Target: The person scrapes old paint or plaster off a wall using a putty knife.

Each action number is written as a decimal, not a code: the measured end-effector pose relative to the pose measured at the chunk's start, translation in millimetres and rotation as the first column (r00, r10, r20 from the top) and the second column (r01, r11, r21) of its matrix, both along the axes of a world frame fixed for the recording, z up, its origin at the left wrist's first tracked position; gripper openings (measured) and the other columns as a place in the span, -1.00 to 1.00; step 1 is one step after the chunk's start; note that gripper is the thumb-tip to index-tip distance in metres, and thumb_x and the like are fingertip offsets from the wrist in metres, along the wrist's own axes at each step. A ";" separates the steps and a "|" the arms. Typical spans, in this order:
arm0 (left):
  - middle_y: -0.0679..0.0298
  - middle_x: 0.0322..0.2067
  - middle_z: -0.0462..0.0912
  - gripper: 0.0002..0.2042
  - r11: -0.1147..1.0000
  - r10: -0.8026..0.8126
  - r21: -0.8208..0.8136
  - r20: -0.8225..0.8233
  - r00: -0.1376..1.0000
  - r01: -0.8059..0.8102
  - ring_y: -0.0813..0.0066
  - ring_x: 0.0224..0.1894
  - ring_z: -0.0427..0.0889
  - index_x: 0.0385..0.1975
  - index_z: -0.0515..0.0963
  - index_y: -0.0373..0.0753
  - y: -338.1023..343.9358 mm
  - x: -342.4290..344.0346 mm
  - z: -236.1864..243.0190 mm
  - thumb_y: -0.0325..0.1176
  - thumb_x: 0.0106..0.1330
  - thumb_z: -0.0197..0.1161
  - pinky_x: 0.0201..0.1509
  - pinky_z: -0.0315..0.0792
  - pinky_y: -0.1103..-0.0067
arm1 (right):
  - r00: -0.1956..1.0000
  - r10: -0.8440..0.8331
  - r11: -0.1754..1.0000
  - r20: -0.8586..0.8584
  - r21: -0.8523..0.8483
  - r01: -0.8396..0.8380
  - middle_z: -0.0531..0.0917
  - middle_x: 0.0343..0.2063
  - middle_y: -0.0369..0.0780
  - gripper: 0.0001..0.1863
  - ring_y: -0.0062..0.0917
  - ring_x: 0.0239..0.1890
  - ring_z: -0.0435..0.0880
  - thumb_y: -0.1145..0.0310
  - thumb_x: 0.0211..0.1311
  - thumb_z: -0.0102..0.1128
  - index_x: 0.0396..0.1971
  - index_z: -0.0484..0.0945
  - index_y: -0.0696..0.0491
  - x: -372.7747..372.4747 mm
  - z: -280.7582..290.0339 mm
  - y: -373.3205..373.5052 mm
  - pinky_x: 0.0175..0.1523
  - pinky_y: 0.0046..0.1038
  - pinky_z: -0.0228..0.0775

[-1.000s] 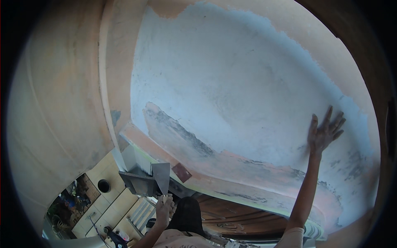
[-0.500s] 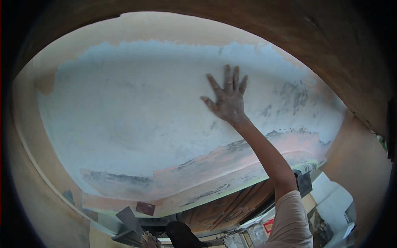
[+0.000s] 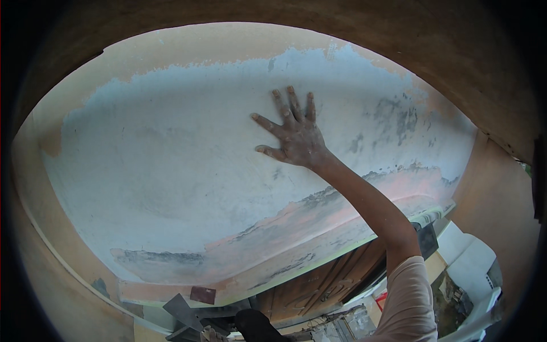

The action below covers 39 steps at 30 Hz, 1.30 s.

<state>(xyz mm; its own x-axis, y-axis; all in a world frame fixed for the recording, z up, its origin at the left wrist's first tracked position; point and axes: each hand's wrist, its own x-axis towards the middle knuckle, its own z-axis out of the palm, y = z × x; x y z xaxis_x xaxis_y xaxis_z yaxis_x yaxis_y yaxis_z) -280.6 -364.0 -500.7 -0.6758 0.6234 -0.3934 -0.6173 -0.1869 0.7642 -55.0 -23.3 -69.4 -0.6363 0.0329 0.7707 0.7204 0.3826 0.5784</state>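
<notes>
Across a wall with a large whitish patch [image 3: 171, 171], my right hand [image 3: 293, 134] lies flat, fingers spread and palm against the surface. White dust covers its back, and nothing is held in it. Low in the view, what looks like my left hand [image 3: 212, 334] is mostly cut off by the bottom edge. Its dusty fingers seem closed at the lower end of a wide grey scraper blade [image 3: 182, 312], whose handle is hidden. Just beyond that blade, a small dark red rectangular piece [image 3: 203, 294] rests on the ledge at the wall's foot.
Below the patch runs a pinkish, flaking band [image 3: 273, 228] above a ledge [image 3: 285, 265]. Brown carved wooden panels [image 3: 319, 282] stand under it. A white plastic object [image 3: 470, 253] sits at lower right. A dark rounded thing [image 3: 250, 325] is at the bottom; a brown overhang [image 3: 444, 51] frames the top.
My right hand has slid left along the whitish patch, still flat with fingers spread. The view has shifted slightly. The scraper blade stays low by the ledge.
</notes>
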 end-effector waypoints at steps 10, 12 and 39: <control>0.51 -0.67 0.30 -0.68 1.000 -0.004 -0.027 -0.157 0.988 0.000 0.73 -0.72 0.20 -0.06 0.37 -0.09 -5.2 6.3 19.0 -0.29 0.23 0.28 -0.72 0.10 0.76 | 1.000 -0.016 1.000 0.000 0.002 0.016 -0.19 0.41 -0.11 -0.30 -0.13 0.44 -0.39 -0.44 0.16 -0.31 0.30 0.13 -0.53 2.4 -1.7 3.9 0.36 0.17 -0.72; 0.51 -0.67 0.31 -0.66 1.000 -0.007 -0.029 -0.155 0.988 0.002 0.74 -0.72 0.20 -0.05 0.37 -0.09 -5.7 4.9 16.4 -0.28 0.22 0.29 -0.72 0.10 0.76 | 1.000 -0.012 1.000 -0.001 0.012 0.012 -0.19 0.41 -0.11 -0.30 -0.13 0.44 -0.38 -0.43 0.16 -0.31 0.31 0.12 -0.53 2.6 -1.0 4.0 0.36 0.17 -0.72; 0.43 -0.65 0.32 -0.81 0.990 -0.121 0.031 -0.337 0.934 0.139 0.71 -0.73 0.23 -0.15 0.38 -0.14 28.5 -7.7 49.8 -0.31 0.31 0.15 -0.74 0.13 0.73 | 0.998 0.005 0.999 -0.055 0.041 -0.003 -0.14 0.41 -0.17 -0.32 -0.20 0.45 -0.34 -0.43 0.15 -0.26 0.27 0.18 -0.53 0.0 -3.5 5.1 0.39 0.12 -0.67</control>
<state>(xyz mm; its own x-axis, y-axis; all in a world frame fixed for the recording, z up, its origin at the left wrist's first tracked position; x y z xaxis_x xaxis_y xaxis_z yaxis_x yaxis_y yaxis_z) -288.2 -335.5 -450.9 -0.6739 0.7285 -0.1229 -0.3500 -0.1683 0.9215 -55.0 -18.2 -72.8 -0.5931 -0.0016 0.8051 0.7499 0.3627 0.5532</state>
